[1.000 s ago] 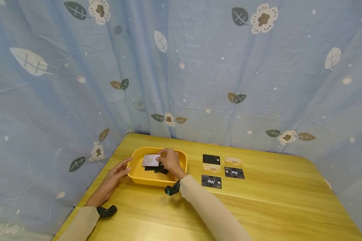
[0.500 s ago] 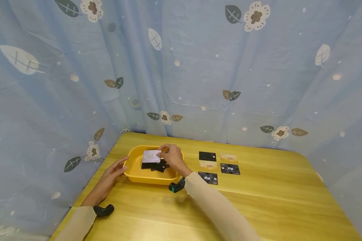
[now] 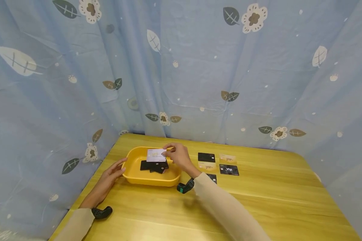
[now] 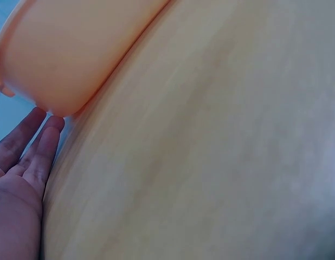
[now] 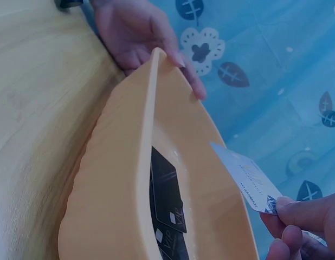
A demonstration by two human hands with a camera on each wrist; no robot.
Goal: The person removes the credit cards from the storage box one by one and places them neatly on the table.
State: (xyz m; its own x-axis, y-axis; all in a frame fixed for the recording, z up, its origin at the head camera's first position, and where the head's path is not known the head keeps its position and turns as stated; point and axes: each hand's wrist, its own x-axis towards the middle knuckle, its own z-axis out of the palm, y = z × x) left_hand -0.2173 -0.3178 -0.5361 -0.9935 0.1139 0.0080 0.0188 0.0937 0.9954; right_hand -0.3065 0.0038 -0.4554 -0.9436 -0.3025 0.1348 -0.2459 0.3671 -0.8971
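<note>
My right hand (image 3: pixel 179 156) pinches a white VIP card (image 3: pixel 155 155) by its right edge, between thumb and fingers, above the yellow plastic bin (image 3: pixel 151 181). In the right wrist view the white card (image 5: pixel 244 179) is tilted and seen against the bin's far rim. Several black cards (image 3: pixel 152 166) lie overlapping on the bin's floor. At the bin's left end my left hand (image 3: pixel 108 179) touches the rim. From the left wrist view, the extended fingers of the left hand (image 4: pixel 32 146) rest against the bin's outer wall (image 4: pixel 75 49).
To the right of the bin, black and gold cards lie face up in two columns: a black card (image 3: pixel 206 157), a gold card (image 3: pixel 207 166), another gold card (image 3: pixel 227 158) and a black VIP card (image 3: pixel 229 169). My right forearm partly covers another black card (image 3: pixel 212 178). A patterned curtain (image 3: pixel 193 67) hangs behind the wooden table (image 3: pixel 274 187).
My right hand has lifted the white card off the black cards and moved it slightly right. The left hand stays at the bin's left end. The head view has shifted a little.
</note>
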